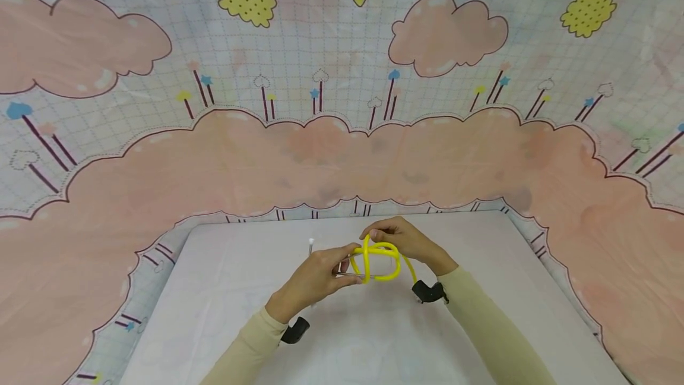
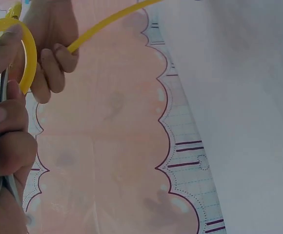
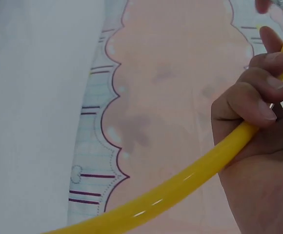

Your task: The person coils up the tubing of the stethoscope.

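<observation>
A stethoscope with yellow tubing is held up over the white table, its tubing wound into loops. My left hand grips its metal ear tubes, and the thumb and fingers pinch the near side of the loops. One white ear tip sticks up behind that hand. On the far side of the coil, my right hand holds the tubing between curled fingers. From under those fingers a length of yellow tube runs out across the right wrist view. The chest piece is not visible.
The white table lies below both hands. A patterned cloth with pink clouds and stars hangs behind and around it. Black wrist cameras sit at both cuffs, the right one close to the hanging tube.
</observation>
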A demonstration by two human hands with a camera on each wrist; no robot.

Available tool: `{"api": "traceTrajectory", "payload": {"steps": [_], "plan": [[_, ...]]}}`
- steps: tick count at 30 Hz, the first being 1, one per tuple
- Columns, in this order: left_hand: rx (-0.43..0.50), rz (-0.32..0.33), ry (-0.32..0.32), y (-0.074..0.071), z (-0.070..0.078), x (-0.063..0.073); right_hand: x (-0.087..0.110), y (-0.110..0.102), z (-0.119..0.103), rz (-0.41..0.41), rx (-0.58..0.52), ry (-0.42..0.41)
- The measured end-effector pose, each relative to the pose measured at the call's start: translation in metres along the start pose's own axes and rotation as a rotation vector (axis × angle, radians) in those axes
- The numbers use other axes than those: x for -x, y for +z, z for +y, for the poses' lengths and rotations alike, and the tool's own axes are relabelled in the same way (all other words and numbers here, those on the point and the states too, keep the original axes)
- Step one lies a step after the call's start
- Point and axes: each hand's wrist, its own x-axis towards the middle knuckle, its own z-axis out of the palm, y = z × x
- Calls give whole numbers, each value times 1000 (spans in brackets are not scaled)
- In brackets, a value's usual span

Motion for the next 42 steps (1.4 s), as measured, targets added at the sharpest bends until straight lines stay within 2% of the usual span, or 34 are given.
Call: {"api": "traceTrajectory", "payload": {"steps": [3,5,10,15,22,27,31,36,42], "plan": [[5,38,12,-1,-2,0,-1,1,1,-1,-55,-7],[-3,66,-2,-2,-3,0,-1,3,0,20,-49,-8],[14,141,-54,-4,-6,1,-3,7,-4,111,72,11],[41,187,-59,-6,-9,0,-5,9,-5,150,122,7],[74,237,-89,-8,-12,-1,-5,9,-3,157,73,38],[89,327,-135,-9,-15,-2,-6,11,0,153,21,87],[122,407,-184,-11,-17,-2,-4,15,5,140,55,84],[119,455,-250,-15,-18,-1,-3,19,10,139,75,102],[117,509,-286,-17,-21,-2,1,25,12,136,139,107]]}}
